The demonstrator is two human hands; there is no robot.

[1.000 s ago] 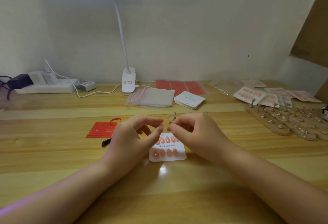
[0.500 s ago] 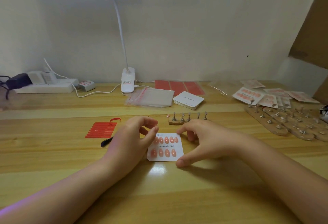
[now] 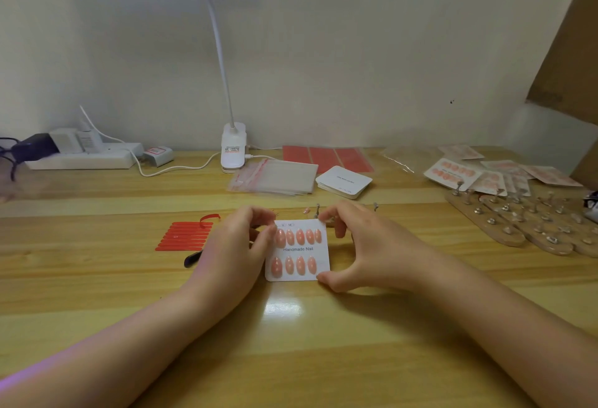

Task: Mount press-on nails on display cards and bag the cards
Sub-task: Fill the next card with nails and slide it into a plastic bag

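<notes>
The long pale wooden table (image 3: 97,278) carries everything under a white clip-on desk lamp (image 3: 233,145), whose light falls straight onto the work spot, probably so the small nails show clearly. At the far right lie tan wooden boards studded with small metal nail stands (image 3: 517,223), and behind them a loose pile of finished cards in clear bags (image 3: 485,174), kept out of the way. Mid-table sit a stack of clear zip bags with red seals (image 3: 275,176) and a stack of blank white cards (image 3: 343,181), both within easy reach for the bagging step.

In front lies the white square display card printed "Handmade Nail" (image 3: 297,250), flat on the table with five peach nails above the print and four below, so one slot looks unfilled.

The right hand (image 3: 372,246) spans the card's right edge, thumb at its near corner, fingers at the far corner, apparently steadying it. The left hand (image 3: 233,252) has its grip narrow, thumb and fingers curled at the card's left edge; whether they pinch a nail I cannot tell.
</notes>
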